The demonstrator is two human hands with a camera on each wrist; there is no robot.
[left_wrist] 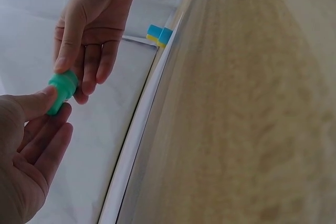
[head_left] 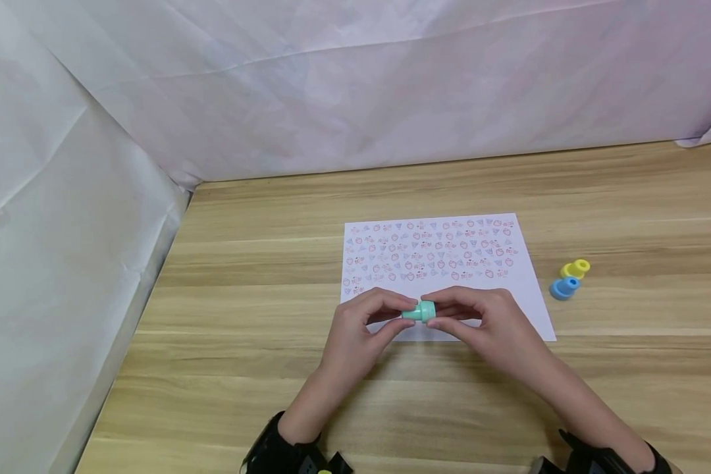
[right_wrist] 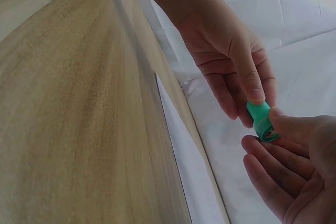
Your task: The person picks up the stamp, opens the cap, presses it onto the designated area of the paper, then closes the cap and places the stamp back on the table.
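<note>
A small mint-green toy stamp (head_left: 422, 311) is held level between both hands above the lower part of a white sheet of paper (head_left: 530, 313). My left hand (head_left: 355, 332) pinches its narrow handle end between thumb and fingertips. At the wide end, my right hand (head_left: 492, 322) pinches with thumb and fingers. The right wrist view shows the wide end of the green stamp (right_wrist: 262, 123) facing outward, with a dark reddish face inside its rim. Rows of small red and bluish prints, strawberries among them, cover the upper part of the sheet.
To the right of the paper, a yellow stamp (head_left: 576, 268) and a blue stamp (head_left: 564, 288) stand close together on the wooden table (head_left: 243, 316). White cloth (head_left: 355, 105) hangs behind the table's far edge, and more covers the left side.
</note>
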